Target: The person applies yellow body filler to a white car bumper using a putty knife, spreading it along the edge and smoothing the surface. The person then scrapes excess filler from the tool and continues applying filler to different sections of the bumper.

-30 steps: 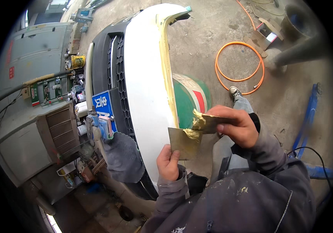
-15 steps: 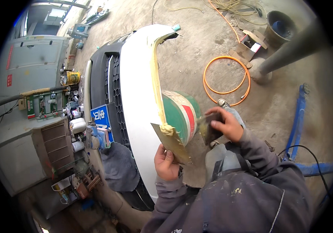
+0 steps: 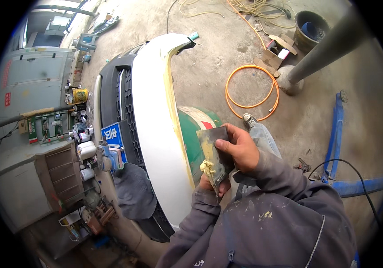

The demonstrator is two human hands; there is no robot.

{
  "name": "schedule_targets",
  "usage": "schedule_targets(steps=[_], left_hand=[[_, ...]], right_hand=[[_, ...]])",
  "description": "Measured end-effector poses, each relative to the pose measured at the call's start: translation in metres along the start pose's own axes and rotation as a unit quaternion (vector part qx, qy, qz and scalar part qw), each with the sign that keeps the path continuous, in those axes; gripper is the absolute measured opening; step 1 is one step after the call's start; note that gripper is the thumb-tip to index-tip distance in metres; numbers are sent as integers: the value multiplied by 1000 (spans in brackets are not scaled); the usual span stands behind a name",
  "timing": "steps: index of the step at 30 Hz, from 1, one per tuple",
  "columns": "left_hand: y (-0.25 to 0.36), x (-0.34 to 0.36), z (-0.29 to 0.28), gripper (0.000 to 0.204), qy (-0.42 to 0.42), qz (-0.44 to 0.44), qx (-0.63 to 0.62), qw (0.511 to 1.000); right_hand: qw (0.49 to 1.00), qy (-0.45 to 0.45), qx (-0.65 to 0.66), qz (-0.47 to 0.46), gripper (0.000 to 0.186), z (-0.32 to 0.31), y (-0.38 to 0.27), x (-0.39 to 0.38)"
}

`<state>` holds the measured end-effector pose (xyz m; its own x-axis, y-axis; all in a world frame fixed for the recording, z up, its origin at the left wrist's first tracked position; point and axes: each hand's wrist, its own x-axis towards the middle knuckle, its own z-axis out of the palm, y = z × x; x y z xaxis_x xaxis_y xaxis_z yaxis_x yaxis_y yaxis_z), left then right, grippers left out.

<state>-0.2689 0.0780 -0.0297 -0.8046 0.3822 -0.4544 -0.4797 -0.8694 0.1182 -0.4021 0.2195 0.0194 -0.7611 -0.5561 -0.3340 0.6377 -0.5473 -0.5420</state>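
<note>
My right hand (image 3: 244, 151) is closed on a dark flat putty spreader (image 3: 219, 156), its left side smeared yellow. A lump of pale yellow putty (image 3: 207, 168) clings near the spreader's lower left edge. Behind and below it, my left hand (image 3: 208, 184) is closed on a thin putty board, now mostly hidden by the spreader. Just left of both hands lies a white car bumper (image 3: 153, 111), with yellow putty along its right edge and a black honeycomb grille. A green drum (image 3: 190, 138) with a white and red band stands under that edge.
A grey cloth (image 3: 136, 191) drapes over the bumper near a blue number plate (image 3: 113, 137). Coiled orange hose (image 3: 277, 91) lies on the concrete floor. A grey post (image 3: 321, 53), open carton (image 3: 274, 56) and blue metal arm (image 3: 335, 134) stand right. Bottles and cans (image 3: 85, 149) line the left.
My right hand has moved left and brought its spreader over the putty board. The putty lump, earlier on the board's top corner, now shows at the spreader's edge. My left hand has become partly covered.
</note>
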Motion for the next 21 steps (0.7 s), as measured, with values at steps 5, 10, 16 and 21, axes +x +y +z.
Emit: schedule_targets(steps=[5,10,16,21], left_hand=[[13,3,43,37,119,134,84,980],[32,-35,48,29,87,333,297,890],[34,-58,90,9,214,391,538,716],[40,-61,60,12,282,392,546,684]], right_hand=[[990,-34,-118,-74,28,28,-34,-40],[965,16,-28,-260,22,32,-76,-47],[904,-120,-262,-318,23,42,-58,-51],[922,-121,-273,-248,29,31,-28,-24]])
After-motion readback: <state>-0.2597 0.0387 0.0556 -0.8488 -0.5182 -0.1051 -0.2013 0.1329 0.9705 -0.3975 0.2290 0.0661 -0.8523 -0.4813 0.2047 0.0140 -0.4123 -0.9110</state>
